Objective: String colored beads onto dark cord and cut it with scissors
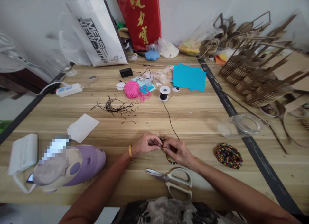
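My left hand (145,144) and my right hand (177,150) meet at the middle of the wooden table (193,121), fingers pinched together. Between them is a string of small coloured beads (162,139) on a black cord (170,119). The cord runs back to a spool of black thread (164,92). A loop of the beaded string (170,160) hangs out under my right hand. A gold bangle (130,152) sits on my left wrist. White-handled scissors (172,180) lie just in front of my hands.
A pile of coloured beads (229,155) lies to the right, near a clear lid (242,124). A purple device (70,164) and white pouch (23,153) sit at left. Cut black cord scraps (113,106), pink yarn (132,89), blue paper (188,76) and wooden cutouts (256,73) lie farther back.
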The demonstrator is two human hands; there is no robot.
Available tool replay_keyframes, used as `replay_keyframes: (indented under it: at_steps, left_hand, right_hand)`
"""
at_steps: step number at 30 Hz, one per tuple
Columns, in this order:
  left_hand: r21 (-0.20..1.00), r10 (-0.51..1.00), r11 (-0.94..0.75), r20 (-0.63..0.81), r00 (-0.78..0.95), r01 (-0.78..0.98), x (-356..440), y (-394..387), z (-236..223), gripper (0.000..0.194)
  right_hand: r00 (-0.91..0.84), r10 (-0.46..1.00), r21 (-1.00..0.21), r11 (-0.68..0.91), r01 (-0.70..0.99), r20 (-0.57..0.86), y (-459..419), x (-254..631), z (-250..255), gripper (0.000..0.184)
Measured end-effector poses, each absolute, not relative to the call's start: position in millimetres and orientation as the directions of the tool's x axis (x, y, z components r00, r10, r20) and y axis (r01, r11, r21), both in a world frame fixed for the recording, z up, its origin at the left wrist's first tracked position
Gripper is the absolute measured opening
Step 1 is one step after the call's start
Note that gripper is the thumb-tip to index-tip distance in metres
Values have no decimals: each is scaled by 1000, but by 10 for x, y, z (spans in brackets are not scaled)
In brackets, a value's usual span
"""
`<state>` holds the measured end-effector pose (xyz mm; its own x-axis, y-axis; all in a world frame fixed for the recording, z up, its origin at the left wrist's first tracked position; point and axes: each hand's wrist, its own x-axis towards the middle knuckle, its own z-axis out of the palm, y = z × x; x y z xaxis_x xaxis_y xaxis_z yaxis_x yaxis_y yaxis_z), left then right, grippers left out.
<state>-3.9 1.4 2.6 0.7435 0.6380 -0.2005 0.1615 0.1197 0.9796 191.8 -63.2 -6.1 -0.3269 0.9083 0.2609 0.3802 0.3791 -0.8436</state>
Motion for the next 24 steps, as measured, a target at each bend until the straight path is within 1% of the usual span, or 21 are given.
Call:
replay_keyframes:
  at_steps: [6, 9, 16, 20, 21, 24]
  left_hand:
    - [975, 646, 152, -223, 730, 163, -22, 0, 24, 20]
    - [974, 640, 149, -229, 734, 173, -14, -6, 25, 21]
    - [973, 646, 100, -222, 730, 207, -19, 5, 55, 24]
    - [973, 660, 119, -226, 716, 198, -34, 19, 76, 26]
    - [973, 665, 126, -226, 712, 191, -37, 19, 77, 27]
    - [975, 668, 124, -220, 711, 185, -36, 11, 71, 27]
  right_hand:
    - [-304, 927, -879, 324, 351, 220, -650, 1906, -99, 22]
    - [-316, 923, -883, 326, 338, 220, -650, 1906, -91, 21]
    - [-392, 884, -854, 397, 336, 256, -632, 1929, -42, 11]
    - [-434, 859, -852, 423, 307, 271, -640, 1942, -20, 4]
    - [-437, 853, -851, 435, 295, 284, -641, 1943, -14, 5]
    - [-418, 853, -856, 444, 265, 313, -640, 1943, -8, 16]
